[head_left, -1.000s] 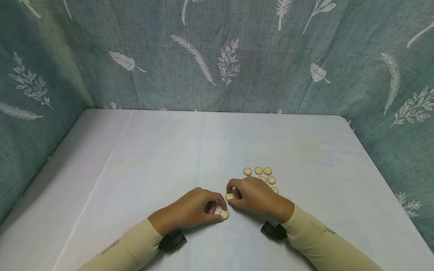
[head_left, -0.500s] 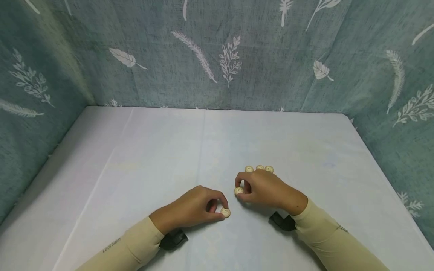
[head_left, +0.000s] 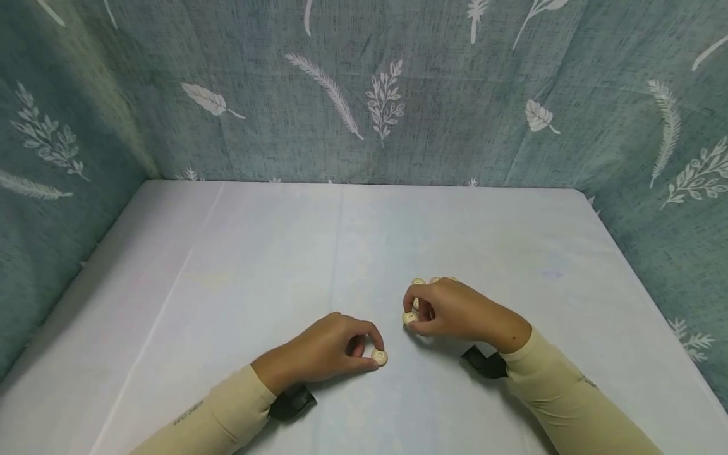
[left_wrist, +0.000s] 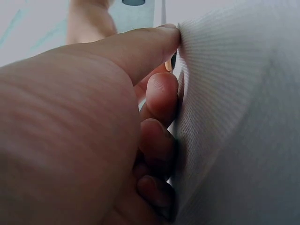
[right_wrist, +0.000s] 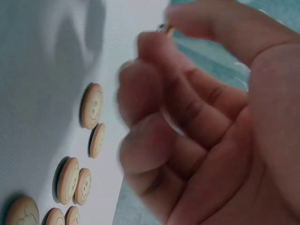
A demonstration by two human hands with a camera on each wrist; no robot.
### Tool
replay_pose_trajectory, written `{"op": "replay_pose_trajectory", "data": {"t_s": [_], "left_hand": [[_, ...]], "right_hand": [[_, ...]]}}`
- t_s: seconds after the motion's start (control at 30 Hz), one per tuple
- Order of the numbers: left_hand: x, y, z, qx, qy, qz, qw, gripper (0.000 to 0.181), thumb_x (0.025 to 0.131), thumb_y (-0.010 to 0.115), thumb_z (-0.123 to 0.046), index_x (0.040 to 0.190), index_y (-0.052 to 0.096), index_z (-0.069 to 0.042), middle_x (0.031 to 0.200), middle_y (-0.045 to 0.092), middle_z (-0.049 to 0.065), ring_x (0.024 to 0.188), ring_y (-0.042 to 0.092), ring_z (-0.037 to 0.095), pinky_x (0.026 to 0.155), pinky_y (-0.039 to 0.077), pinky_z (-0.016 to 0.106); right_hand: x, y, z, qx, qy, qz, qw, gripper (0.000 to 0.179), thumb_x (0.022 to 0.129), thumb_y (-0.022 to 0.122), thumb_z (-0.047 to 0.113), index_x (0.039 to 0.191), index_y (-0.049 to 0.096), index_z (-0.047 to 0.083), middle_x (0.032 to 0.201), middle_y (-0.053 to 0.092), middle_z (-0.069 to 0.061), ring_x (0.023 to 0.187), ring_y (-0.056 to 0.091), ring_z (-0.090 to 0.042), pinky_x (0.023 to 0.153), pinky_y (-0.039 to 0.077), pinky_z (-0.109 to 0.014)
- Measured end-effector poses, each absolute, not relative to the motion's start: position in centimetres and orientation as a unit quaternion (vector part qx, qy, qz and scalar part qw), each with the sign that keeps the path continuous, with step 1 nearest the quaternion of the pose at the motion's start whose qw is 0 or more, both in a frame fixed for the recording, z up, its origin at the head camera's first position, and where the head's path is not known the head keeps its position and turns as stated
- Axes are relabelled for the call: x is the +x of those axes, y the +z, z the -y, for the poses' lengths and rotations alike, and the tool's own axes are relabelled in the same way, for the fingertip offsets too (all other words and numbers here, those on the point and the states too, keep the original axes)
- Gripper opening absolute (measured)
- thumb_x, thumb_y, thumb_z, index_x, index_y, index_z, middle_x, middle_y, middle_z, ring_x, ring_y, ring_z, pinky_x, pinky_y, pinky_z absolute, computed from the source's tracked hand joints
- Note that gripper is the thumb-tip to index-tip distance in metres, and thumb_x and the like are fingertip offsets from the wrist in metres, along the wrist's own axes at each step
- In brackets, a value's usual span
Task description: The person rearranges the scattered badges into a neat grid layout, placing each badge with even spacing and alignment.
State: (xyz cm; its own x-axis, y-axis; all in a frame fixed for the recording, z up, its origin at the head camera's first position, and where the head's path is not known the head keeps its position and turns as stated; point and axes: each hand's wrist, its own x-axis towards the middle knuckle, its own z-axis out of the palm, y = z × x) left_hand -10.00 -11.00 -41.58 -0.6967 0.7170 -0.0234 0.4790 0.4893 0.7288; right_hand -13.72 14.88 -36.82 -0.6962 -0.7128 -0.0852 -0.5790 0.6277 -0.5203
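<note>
My left hand (head_left: 327,347) rests low on the white cloth, thumb and forefinger pinching the edge of a round wooden button (head_left: 379,357) that lies on the cloth. In the left wrist view only a thin edge of that button (left_wrist: 168,65) shows beyond the thumb; the other fingers are curled against the cloth. To the right and farther back, my right hand (head_left: 461,309) pinches a second wooden button (head_left: 410,318) between thumb and forefinger. The right wrist view shows this button (right_wrist: 169,31) edge-on at the fingertips, with the other fingers curled and holding nothing.
Several loose wooden buttons (right_wrist: 92,106) lie on the cloth beneath and beyond my right hand, mostly hidden by it from above. The white-covered table (head_left: 256,253) ends at a green leaf-patterned curtain (head_left: 443,126) behind and at both sides.
My right hand has moved right and slightly away with its button, now covering most of the loose buttons. My left hand and its button have stayed almost still.
</note>
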Motion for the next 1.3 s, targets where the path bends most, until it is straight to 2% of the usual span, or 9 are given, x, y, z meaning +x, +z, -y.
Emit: {"op": "replay_pose_trajectory", "data": {"t_s": [0.2,0.53,1.1,1.3], "left_hand": [[-9.7,-41.7,10.7,0.346,0.368,-0.846,0.173,0.012,0.088,0.078,-0.027,0.096,0.07,-0.027,0.062,0.05,-0.016,0.055,0.044,-0.005,0.058,0.04,0.016],[-9.9,-41.8,10.6,0.343,0.353,-0.854,0.17,0.013,0.087,0.078,-0.029,0.097,0.07,-0.027,0.062,0.05,-0.017,0.056,0.045,-0.005,0.06,0.041,0.017],[-10.0,-41.7,10.6,0.35,0.353,-0.855,0.149,0.015,0.086,0.079,-0.028,0.098,0.07,-0.026,0.062,0.049,-0.018,0.056,0.044,-0.006,0.059,0.041,0.016],[-10.0,-41.8,10.6,0.342,0.35,-0.857,0.159,0.014,0.087,0.079,-0.029,0.098,0.07,-0.026,0.062,0.049,-0.019,0.057,0.044,-0.007,0.06,0.041,0.016]], "right_hand": [[-13.4,-36.6,-16.1,-0.362,-0.279,-0.877,0.145,0.015,0.088,0.074,0.018,0.097,0.063,0.02,0.065,0.056,0.017,0.061,0.05,0.002,0.064,0.045,-0.022],[-12.8,-37.6,-18.4,-0.343,-0.284,-0.884,0.141,0.016,0.088,0.074,0.016,0.098,0.063,0.02,0.065,0.054,0.018,0.057,0.048,0.004,0.058,0.044,-0.019],[-13.3,-37.8,-20.2,-0.331,-0.272,-0.894,0.131,0.015,0.087,0.074,0.014,0.095,0.062,0.019,0.063,0.051,0.017,0.057,0.046,0.004,0.057,0.043,-0.02],[-13.4,-38.1,-20.1,-0.323,-0.266,-0.895,0.156,0.014,0.088,0.073,0.015,0.095,0.062,0.02,0.064,0.052,0.017,0.058,0.047,0.003,0.057,0.043,-0.02]]}}
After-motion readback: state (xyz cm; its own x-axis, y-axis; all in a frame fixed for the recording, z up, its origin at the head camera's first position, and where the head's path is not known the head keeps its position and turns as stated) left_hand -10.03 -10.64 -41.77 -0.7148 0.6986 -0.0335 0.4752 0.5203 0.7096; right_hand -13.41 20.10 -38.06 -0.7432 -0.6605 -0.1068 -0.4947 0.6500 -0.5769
